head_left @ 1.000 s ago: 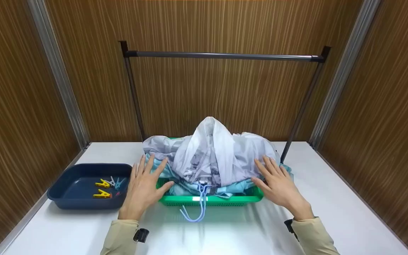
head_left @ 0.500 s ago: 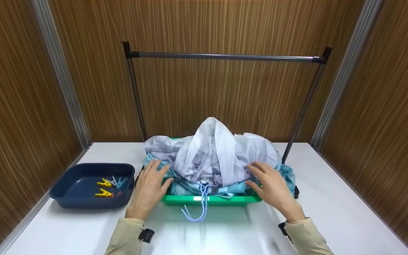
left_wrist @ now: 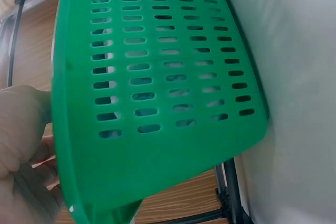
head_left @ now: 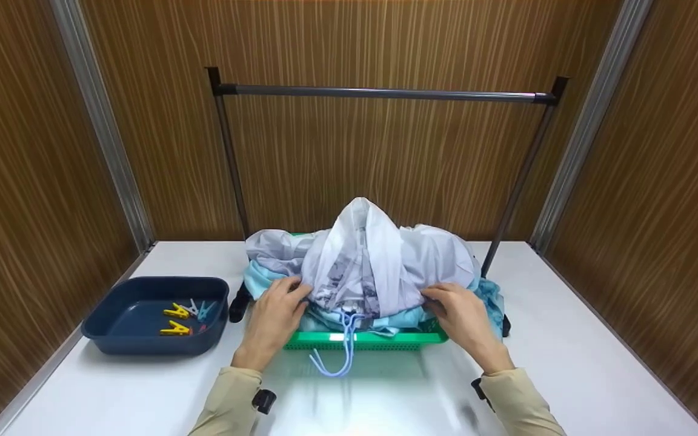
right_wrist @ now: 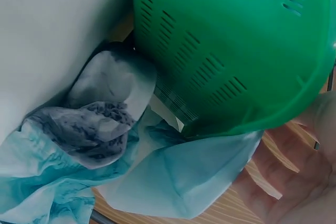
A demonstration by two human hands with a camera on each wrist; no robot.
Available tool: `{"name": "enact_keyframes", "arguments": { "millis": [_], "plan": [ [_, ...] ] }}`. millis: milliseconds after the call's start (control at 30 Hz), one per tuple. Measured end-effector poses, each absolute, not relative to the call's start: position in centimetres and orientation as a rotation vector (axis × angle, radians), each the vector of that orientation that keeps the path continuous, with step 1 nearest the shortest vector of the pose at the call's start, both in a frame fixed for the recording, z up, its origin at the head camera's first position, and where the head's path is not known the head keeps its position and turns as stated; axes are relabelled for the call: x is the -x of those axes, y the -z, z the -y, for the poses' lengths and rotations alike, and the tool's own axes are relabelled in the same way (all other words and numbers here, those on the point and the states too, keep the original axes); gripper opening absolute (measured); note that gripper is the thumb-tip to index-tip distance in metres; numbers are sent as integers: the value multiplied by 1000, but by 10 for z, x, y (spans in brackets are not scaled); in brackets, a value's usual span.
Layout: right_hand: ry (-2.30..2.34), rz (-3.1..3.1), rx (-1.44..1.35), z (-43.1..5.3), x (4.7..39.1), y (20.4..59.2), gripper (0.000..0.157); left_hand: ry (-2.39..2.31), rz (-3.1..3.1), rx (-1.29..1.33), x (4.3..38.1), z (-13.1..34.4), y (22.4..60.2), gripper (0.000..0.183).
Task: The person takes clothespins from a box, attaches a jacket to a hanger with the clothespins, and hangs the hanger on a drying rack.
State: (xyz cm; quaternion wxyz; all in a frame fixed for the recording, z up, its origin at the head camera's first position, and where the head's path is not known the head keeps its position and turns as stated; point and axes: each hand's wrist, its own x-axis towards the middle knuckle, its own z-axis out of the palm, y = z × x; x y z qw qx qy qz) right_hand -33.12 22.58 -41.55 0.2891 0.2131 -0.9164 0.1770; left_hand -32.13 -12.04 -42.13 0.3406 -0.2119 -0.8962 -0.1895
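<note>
A light grey garment (head_left: 422, 266) with white bands and a dark print is heaped over a green basket (head_left: 367, 342). Beneath it, turquoise cloth (head_left: 406, 318) spills out at both sides. Pale blue hanger hooks (head_left: 347, 351) stick out over the basket's front rim. On the garment's left part, my left hand (head_left: 273, 321) pinches cloth with thumb and forefinger. My right hand (head_left: 464, 318) pinches its lower right part; those fingertips are partly hidden by cloth. In both wrist views, fingers pass behind the basket's rim, and turquoise cloth (right_wrist: 178, 174) hangs near the right hand.
Left of the basket stands a dark blue tub (head_left: 113, 345) with yellow pegs (head_left: 176, 329) and blue and grey ones inside. A dark clothes rack (head_left: 379, 92) rises behind the basket, its posts on either side. Wood-grain walls (head_left: 379, 157) surround the white table (head_left: 573, 357).
Both hands have moved inward over the heap. Their spread fingers have curled and now pinch the garment. Basket, hanger hooks and tub stay where they were.
</note>
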Motion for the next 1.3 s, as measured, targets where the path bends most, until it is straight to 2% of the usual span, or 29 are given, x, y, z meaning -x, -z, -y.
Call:
{"name": "enact_keyframes", "arguments": {
  "millis": [400, 800, 1300],
  "plan": [
    [-597, 2414, -519, -223, 339, 425, 21, 520, 2378, 503, 326, 113, 415, 15],
    [-787, 2209, -527, -226, 347, 422, 19, 674, 2179, 414, 329, 106, 414, 17],
    [-826, 2272, -605, -253, 354, 407, 23, 923, 2076, 339, 331, 107, 411, 21]
  ]
}}
